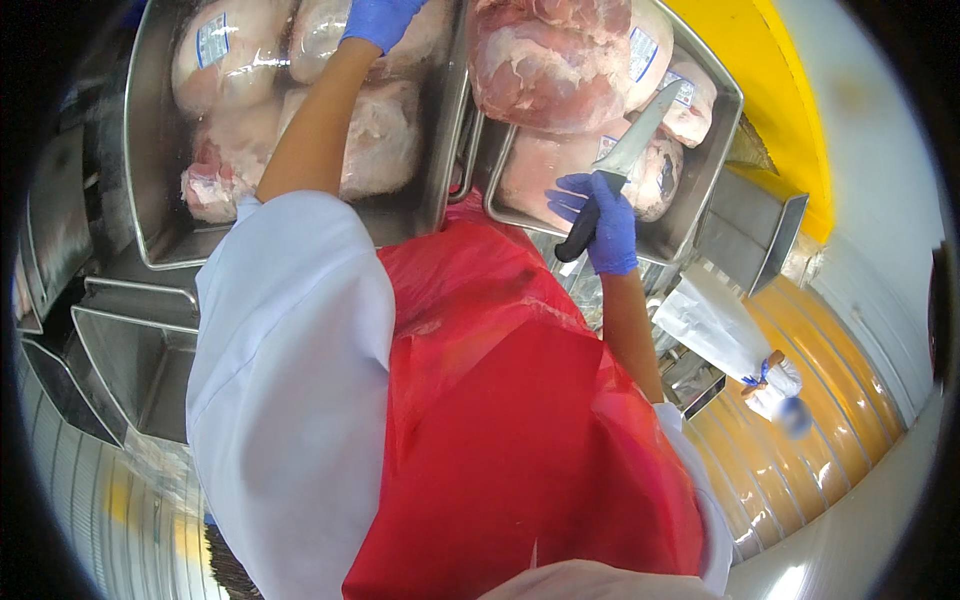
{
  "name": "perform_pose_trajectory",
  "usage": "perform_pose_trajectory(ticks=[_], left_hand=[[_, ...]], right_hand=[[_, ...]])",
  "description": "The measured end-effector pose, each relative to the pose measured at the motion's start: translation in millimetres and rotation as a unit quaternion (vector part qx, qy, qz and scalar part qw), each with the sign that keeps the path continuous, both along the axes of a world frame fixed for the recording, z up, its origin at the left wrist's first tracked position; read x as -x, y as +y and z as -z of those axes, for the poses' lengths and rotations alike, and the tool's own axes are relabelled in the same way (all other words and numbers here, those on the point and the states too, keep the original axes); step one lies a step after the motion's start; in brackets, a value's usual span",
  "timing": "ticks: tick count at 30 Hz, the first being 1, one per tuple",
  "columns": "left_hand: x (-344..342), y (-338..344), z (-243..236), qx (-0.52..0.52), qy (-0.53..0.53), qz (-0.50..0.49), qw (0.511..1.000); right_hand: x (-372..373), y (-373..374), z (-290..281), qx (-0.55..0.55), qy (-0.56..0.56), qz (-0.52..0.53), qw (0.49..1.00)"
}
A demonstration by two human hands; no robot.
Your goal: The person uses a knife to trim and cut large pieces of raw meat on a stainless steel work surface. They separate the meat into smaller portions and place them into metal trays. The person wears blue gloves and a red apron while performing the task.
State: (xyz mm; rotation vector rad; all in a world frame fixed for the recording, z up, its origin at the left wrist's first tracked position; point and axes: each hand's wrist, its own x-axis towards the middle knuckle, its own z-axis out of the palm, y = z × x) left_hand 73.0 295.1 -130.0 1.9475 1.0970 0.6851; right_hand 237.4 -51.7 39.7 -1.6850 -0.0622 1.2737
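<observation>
My right hand (612,232), in a blue glove, grips a boning knife (640,130) by its black handle. Its blade points up and away to the right, above the wrapped meat in the right metal bin (716,150). Some fingers of that hand stretch out leftward past the handle. Over the left metal bin (140,140) reaches my left hand (385,20), also blue-gloved, beside a pale wrapped meat piece (325,45); the frame's top edge cuts off its fingers. A large reddish meat piece (550,70) lies in the right bin, left of the blade.
Several labelled packs of meat (235,55) fill the left bin. A metal container (150,365) stands at the lower left, another (755,225) at the right. A yellow container (800,90) borders the far right. Another person (720,320) in white with blue gloves stands at the right.
</observation>
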Motion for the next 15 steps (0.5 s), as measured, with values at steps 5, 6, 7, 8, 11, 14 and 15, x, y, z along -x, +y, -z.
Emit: perform_pose_trajectory(ticks=[5, 6, 7, 8, 11, 14, 15], left_hand=[[-19.6, -3.8, -15.6, 0.047, -0.099, 0.033, 0.993], [-30.9, -1.9, -13.2, 0.001, -0.132, 0.027, 0.991], [-48.4, 7.5, 2.1, -0.02, -0.21, 0.032, 0.977], [-59.1, 15.3, 17.8, -0.042, -0.286, 0.036, 0.957], [-75.9, 11.7, 4.4, -0.057, -0.142, 0.026, 0.988], [-75.7, -4.6, -4.2, -0.058, 0.014, 0.006, 0.998], [-79.6, -9.2, -0.4, -0.042, -0.054, -0.018, 0.998]], right_hand=[[5.0, 11.9, 4.4, 0.009, 0.008, -0.03, 0.999], [7.6, 11.5, 3.7, 0.014, 0.009, -0.032, 0.999], [8.6, 15.6, 2.1, 0.013, 0.009, -0.041, 0.999], [9.9, 19.5, 0.5, 0.013, 0.008, -0.05, 0.999], [7.5, 13.4, 2.1, 0.019, 0.0, -0.031, 0.999], [8.7, 11.3, -0.7, 0.026, -0.017, -0.019, 0.999], [5.0, 13.9, -1.0, 0.029, -0.022, -0.023, 0.999]])
